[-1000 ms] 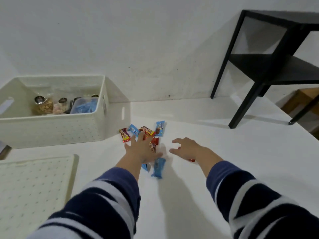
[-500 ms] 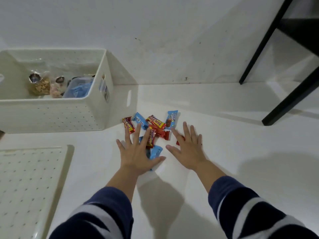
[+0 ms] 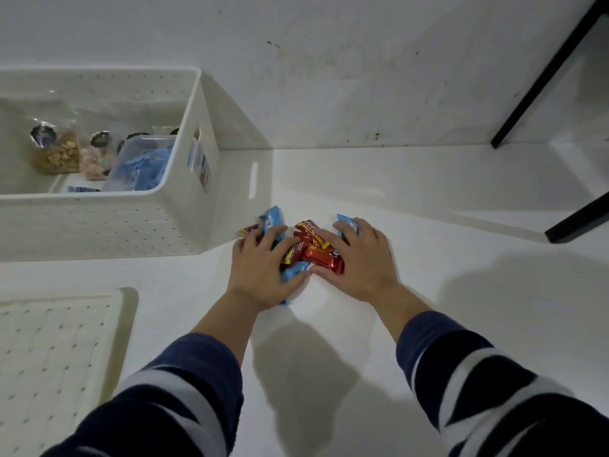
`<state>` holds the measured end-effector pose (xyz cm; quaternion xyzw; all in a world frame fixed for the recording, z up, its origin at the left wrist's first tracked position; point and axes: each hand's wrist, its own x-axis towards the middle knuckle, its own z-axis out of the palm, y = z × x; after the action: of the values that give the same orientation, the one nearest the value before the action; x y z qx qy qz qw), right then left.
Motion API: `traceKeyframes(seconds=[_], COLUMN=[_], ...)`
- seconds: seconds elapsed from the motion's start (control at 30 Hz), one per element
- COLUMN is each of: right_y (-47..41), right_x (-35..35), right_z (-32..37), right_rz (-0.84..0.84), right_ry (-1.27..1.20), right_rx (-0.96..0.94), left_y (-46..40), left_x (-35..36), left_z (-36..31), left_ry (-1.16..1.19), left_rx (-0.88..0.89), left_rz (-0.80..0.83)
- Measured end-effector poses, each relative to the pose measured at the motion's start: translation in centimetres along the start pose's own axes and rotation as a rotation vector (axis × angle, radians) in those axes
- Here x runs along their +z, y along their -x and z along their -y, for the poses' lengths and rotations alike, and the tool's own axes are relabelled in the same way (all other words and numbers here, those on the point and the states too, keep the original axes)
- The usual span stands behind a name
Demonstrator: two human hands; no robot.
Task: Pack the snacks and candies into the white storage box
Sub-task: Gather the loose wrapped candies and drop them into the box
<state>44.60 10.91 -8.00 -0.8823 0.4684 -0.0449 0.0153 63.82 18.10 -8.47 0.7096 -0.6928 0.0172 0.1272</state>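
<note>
Left hand (image 3: 260,268) and right hand (image 3: 359,262), fingers curled, grip one candy pile (image 3: 308,250): four blue, roughly four red wrappers; one white storage box (image 3: 99,225) adjacent

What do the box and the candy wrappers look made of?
Box: looks like matte white moulded plastic, going by its even rows of small holes and cut handle slot. Candy wrappers: likely glossy printed foil or plastic film, since they crinkle and catch highlights.

White storage box (image 3: 99,225) stands just left of the candy pile (image 3: 303,252). Lid (image 3: 59,357) occupies near-left counter (image 3: 461,199). Black legs (image 3: 576,222) block far right.
</note>
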Motion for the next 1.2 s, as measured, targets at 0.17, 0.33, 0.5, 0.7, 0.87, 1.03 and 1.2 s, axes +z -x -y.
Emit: traceKeyframes(seconds=[0.17,0.33,0.5,0.7,0.87,1.03,1.2], right_y=[0.6,2.0,3.8,7.3,9.6,9.0,6.2], right_x=[0.3,0.4,-0.2,-1.9,-3.5,-8.6,-15.5], right_z=[0.4,0.9,2.0,3.1,3.6,4.7,8.0], right_rz=[-0.188,-0.216,-0.178,-0.068,-0.075,-0.109,-0.236], right_ry=[-0.047,-0.114,-0.147,-0.25,-0.35,-0.449,-0.502], right_rx=[0.007,0.008,0.04,0.08,0.137,0.126,0.023], left_y=[1.1,2.6,4.5,7.3,9.0,8.8,8.6], left_x=[-0.4,-0.7,-1.3,-2.3,-3.9,-9.1,-17.4], left_z=[-1.1,-1.7,-2.1,-2.8,-3.3,-4.0,-3.6], left_ry=[0.055,0.083,0.081,0.118,0.247,0.498,0.828], left_rx=[-0.033,-0.019,-0.016,-0.084,-0.195,-0.305,-0.408], left_rz=[-0.144,-0.144,-0.107,-0.146,-0.208,-0.261,-0.408])
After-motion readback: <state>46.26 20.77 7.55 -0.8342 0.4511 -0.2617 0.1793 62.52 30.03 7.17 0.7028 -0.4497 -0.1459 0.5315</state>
